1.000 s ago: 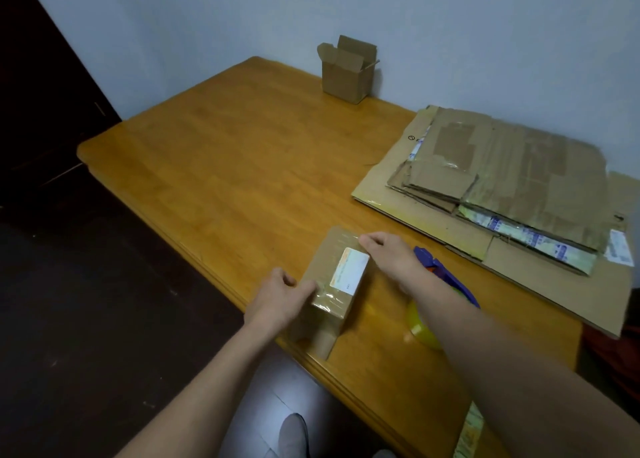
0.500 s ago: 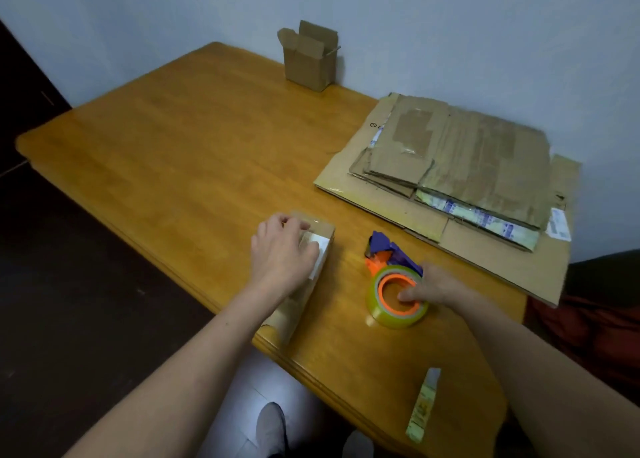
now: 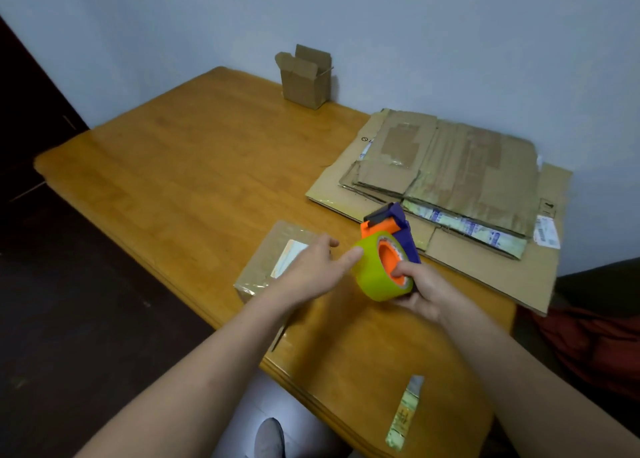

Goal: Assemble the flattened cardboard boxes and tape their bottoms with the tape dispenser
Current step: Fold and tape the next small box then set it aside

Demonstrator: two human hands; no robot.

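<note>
A small cardboard box (image 3: 266, 267) with a white label lies near the table's front edge, partly under my left hand (image 3: 311, 270). That hand hovers over the box with fingers extended, its fingertips touching the yellow-green tape roll. My right hand (image 3: 422, 287) grips the tape dispenser (image 3: 384, 260), orange core and purple handle, lifted off the table just right of the box. A stack of flattened cardboard boxes (image 3: 450, 173) lies at the right. One assembled small box (image 3: 304, 76) stands open at the back by the wall.
The wooden table (image 3: 194, 166) has bare room on its left and middle. A strip of used tape (image 3: 405, 412) sticks at the front right edge. A red cloth (image 3: 595, 339) lies beyond the right edge. Dark floor is on the left.
My right hand has lifted the tape dispenser off the table and tilted it upright. My left hand has slid off the box's top toward the tape roll.
</note>
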